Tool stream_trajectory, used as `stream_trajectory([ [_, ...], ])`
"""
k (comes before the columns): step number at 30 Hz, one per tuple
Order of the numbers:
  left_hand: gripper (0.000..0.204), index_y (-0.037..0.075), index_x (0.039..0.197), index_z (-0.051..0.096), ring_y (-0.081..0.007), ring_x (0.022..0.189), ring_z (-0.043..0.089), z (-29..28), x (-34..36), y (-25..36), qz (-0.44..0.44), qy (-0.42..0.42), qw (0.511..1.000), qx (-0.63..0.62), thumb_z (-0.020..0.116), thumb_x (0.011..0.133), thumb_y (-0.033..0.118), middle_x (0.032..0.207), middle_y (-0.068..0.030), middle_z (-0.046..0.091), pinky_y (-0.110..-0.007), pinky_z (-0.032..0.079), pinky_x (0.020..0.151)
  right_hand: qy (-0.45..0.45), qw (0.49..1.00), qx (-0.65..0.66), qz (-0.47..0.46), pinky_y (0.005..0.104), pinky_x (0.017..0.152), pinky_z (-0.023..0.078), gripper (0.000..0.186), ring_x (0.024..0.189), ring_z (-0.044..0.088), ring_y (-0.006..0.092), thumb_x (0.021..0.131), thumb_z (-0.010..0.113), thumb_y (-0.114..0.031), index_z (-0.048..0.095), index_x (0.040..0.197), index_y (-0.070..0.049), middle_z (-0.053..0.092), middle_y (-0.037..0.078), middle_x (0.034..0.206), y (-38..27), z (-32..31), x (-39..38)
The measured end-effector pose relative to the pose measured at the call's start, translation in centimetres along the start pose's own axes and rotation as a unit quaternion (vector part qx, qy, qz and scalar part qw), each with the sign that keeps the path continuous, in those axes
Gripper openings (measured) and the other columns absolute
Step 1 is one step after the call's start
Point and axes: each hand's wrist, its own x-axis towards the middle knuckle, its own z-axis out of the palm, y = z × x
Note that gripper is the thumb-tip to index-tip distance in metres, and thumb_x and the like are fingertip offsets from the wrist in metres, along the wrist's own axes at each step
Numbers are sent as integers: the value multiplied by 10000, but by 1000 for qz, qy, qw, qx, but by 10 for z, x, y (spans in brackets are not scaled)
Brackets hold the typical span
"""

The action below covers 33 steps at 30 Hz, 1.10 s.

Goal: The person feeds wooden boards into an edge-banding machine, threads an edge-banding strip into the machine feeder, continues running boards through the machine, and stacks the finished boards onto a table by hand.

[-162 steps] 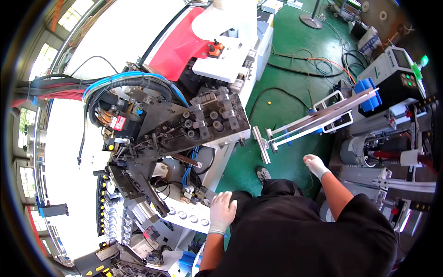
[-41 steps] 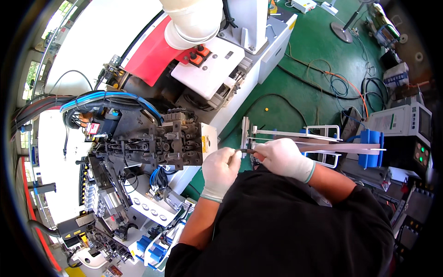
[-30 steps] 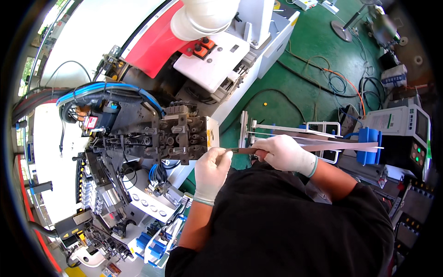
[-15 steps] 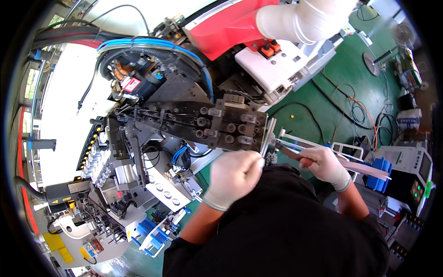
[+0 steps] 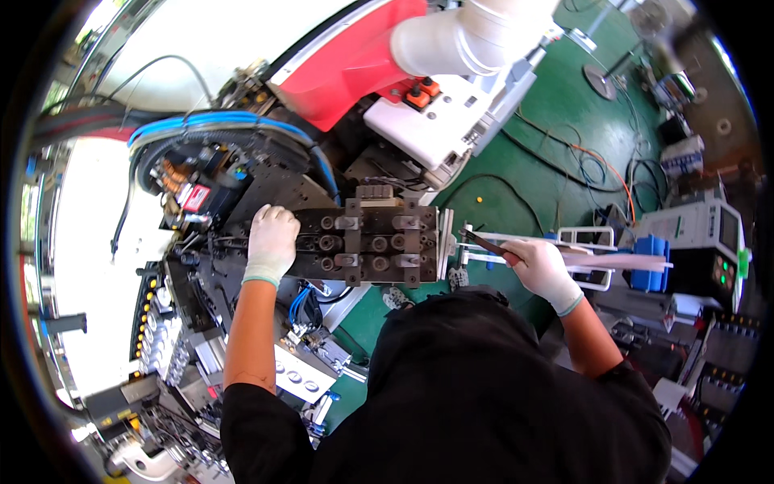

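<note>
My left hand (image 5: pixel 272 240), in a white glove, rests over the left part of the dark metal feed plate (image 5: pixel 310 266). Its fingers are curled; what they hold, if anything, is hidden beneath them. Off the plate's right end, my right hand (image 5: pixel 540 270), also gloved, is closed on a long flat strip. The strip's dark end (image 5: pixel 485 242) points at the plate and stands apart from it. Past the hand, a pale pinkish length of strip (image 5: pixel 625 262) runs right; the hand covers the join. Clamp blocks and round bolts (image 5: pixel 379 242) sit on the plate.
Beyond the plate stand a red machine cover (image 5: pixel 347 68), a wide white duct (image 5: pixel 451 40) and a white housing (image 5: pixel 423 121) with orange switches. White guide rails (image 5: pixel 584 235) and a blue block (image 5: pixel 647 262) lie at right, before a control box (image 5: pixel 709 242). Cables (image 5: pixel 564 165) trail over the green floor.
My left hand has moved left and away from me, from before the plate's front edge onto its left part. My right hand keeps the strip. The view has shifted slightly.
</note>
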Motion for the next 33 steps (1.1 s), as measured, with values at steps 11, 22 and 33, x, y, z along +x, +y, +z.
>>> stream_trajectory([
  [11, 87, 49, 986, 607, -371, 966, 625, -34, -7, 24, -120, 98, 961, -229, 546, 928, 73, 1078, -155, 620, -454, 513, 852, -13, 998, -49, -46, 455, 755, 526, 101, 853, 675, 320, 837, 622, -167, 676, 910, -125, 674, 94, 834, 8, 31, 23],
  [22, 344, -17, 1124, 509, -85, 467, 408, -217, -34, 111, -33, 409, 809, -421, 494, 1061, 320, 632, -47, 498, -220, 317, 414, -82, 974, -169, -128, 470, 759, 548, 149, 861, 695, 292, 872, 604, -188, 664, 999, -141, 670, 64, 877, -16, 59, 77],
  [33, 276, -29, 1076, 603, -57, 449, 458, -216, -231, 104, -286, 156, 747, -579, 555, 995, 230, 596, -24, 535, -194, 331, 413, -167, 977, -123, -55, 467, 802, 528, 369, 918, 680, 341, 892, 663, -315, 639, 1215, -139, 698, 119, 947, 73, -12, 33],
])
